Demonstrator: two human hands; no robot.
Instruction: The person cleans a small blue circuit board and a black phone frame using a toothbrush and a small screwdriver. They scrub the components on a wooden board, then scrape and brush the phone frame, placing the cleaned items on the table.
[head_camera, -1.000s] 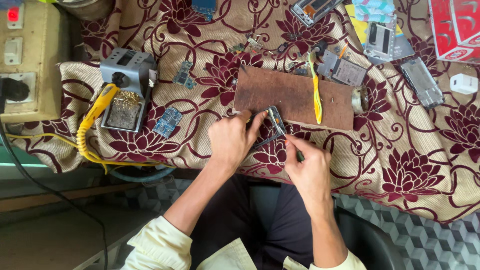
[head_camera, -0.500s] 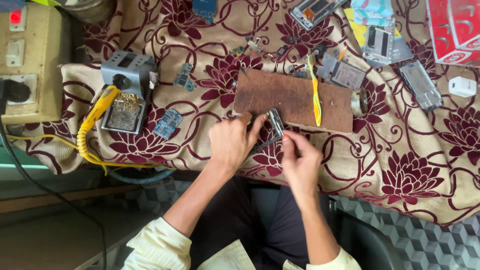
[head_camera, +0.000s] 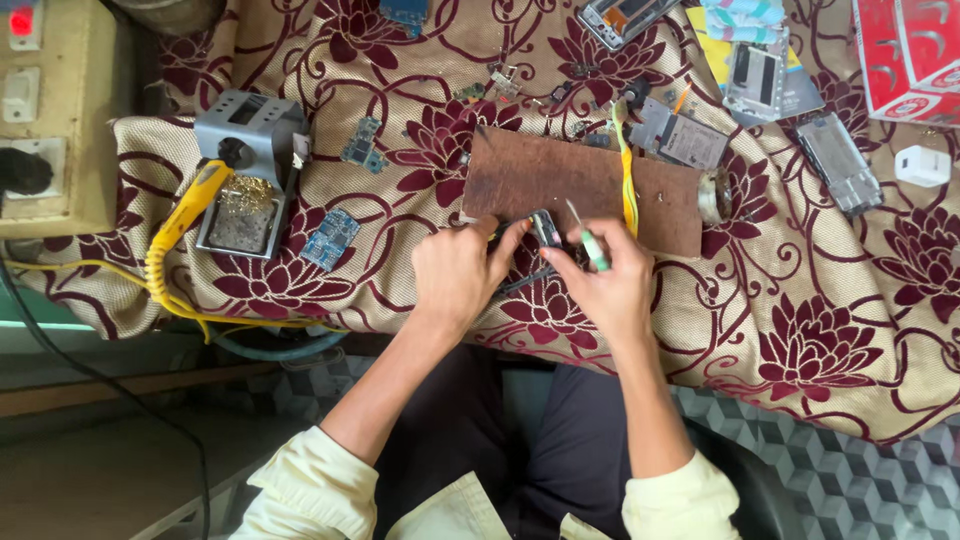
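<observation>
head view: the left hand (head_camera: 458, 268) pinches a small dark phone part (head_camera: 546, 230) at the brown mat's (head_camera: 560, 175) near edge, its long axis pointing away, while the right hand (head_camera: 610, 285), just beside it, grips a green-handled screwdriver (head_camera: 590, 243).

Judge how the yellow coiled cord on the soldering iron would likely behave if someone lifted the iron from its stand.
The yellow coiled cord would probably stretch and spring back, since it lies in loops. It droops over the table edge, so it looks floppy and may drag. The soldering iron seems light and slim.
</observation>
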